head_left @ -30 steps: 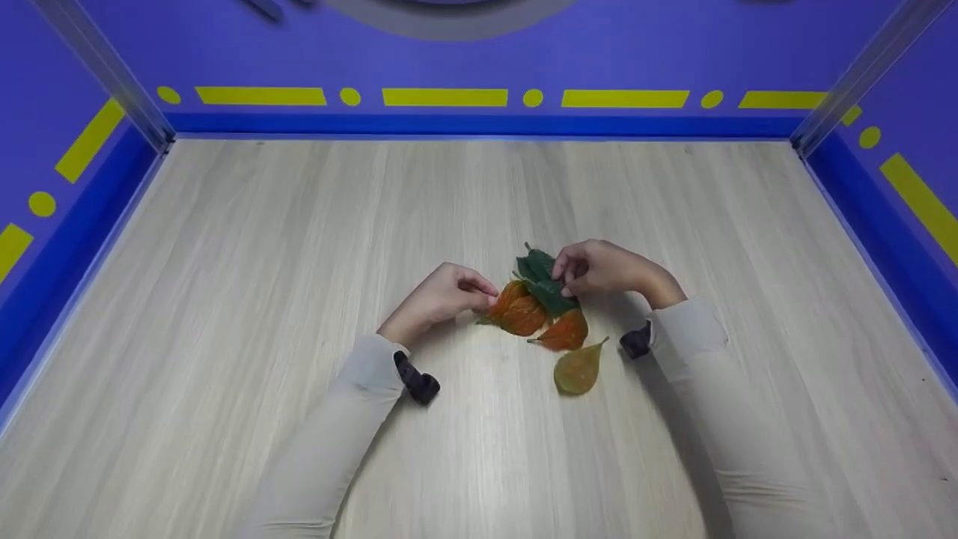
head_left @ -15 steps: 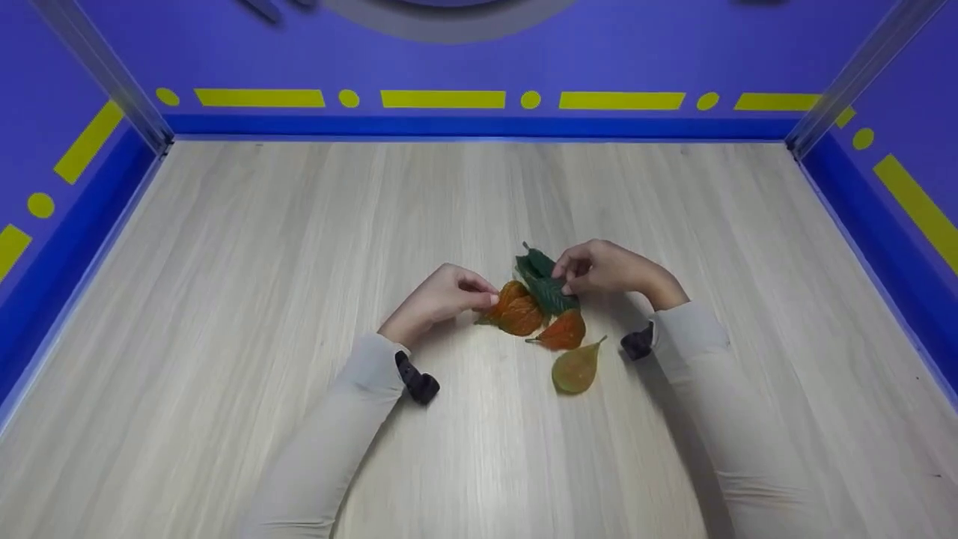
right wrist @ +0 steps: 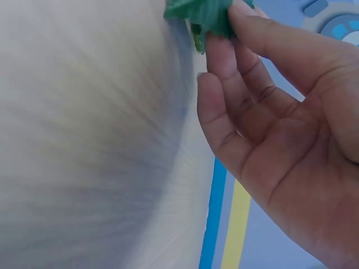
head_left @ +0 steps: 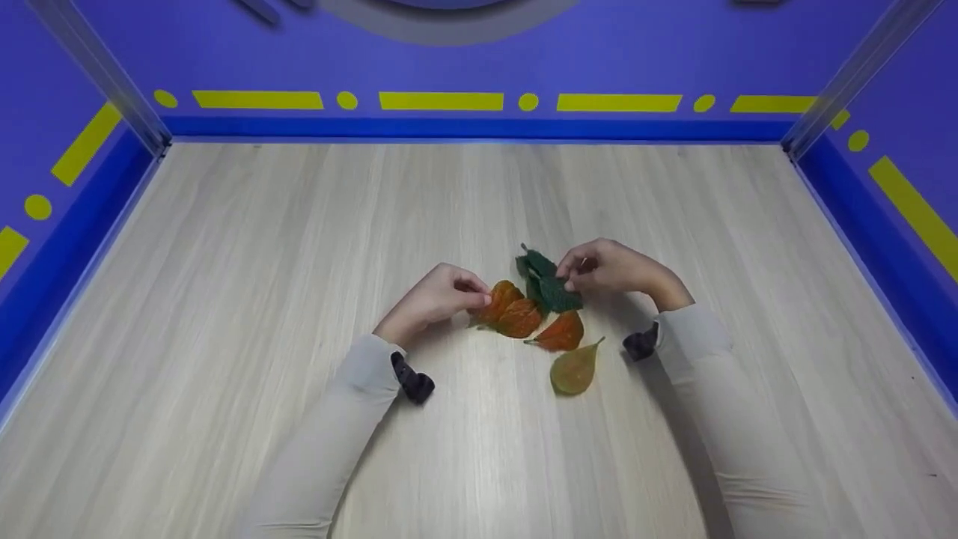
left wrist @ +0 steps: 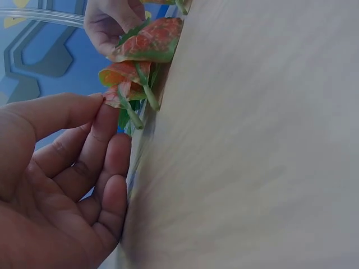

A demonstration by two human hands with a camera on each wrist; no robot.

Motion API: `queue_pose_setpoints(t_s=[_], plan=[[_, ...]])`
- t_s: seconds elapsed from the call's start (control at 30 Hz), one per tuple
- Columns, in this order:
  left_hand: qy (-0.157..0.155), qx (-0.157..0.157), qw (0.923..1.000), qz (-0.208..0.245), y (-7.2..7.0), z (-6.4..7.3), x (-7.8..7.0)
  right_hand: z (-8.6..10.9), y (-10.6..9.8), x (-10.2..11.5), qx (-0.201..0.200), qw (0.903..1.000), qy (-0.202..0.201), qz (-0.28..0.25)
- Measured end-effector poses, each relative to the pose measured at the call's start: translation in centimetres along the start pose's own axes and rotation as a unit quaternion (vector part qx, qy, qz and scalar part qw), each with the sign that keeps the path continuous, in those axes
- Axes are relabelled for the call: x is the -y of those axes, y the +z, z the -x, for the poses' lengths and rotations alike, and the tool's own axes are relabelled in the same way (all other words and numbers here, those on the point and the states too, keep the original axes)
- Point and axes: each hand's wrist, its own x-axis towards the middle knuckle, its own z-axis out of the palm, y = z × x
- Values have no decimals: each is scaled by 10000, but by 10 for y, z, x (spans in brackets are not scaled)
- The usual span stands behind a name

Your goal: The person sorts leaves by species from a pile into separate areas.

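Between thumb and fingertip my left hand (head_left: pixel 440 298) pinches the edge of an orange leaf (head_left: pixel 500 298), whose green stem shows in the left wrist view. A second orange leaf (head_left: pixel 520 320) overlaps it on the right. My right hand (head_left: pixel 610 268) pinches a green leaf (head_left: pixel 563 293) by its right edge; in the right wrist view this leaf (right wrist: pixel 202 14) is partly cut off at the top. Another green leaf (head_left: pixel 537 262) lies behind it. Just below, a red-orange leaf (head_left: pixel 563 332) rests on the table, and nearer the front lies a yellow-green leaf (head_left: pixel 575 370).
All the leaves lie on a pale wood-grain table (head_left: pixel 299 247). Blue-purple walls (head_left: pixel 479 67) with yellow dashes border its back and sides. A black wrist camera (head_left: pixel 414 380) sits on the left sleeve and another wrist camera (head_left: pixel 641 343) on the right.
The left hand has shifted slightly left, drawing the orange leaf away from the green ones. The right hand has moved slightly right, and its green leaf has turned and spread from the one behind.
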Motion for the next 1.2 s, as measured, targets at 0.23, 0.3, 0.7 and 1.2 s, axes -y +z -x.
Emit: queue_pose_setpoints(t_s=[0.23, 0.3, 0.7, 1.2], plan=[[57, -65, 9999, -71, -7, 3, 0, 2, -2, 0, 2, 9997, -112, -221], [69, -101, 9999, -105, -9, 4, 2, 2, -1, -1, 26, 9997, -93, -221], [151, -170, 9986, -471, -33, 11, 2, 3, -3, -1, -155, 9996, -35, -224], [-234, -329, 9991, -109, -54, 17, 1, 8, -3, -9, -463, 9980, -73, -417]])
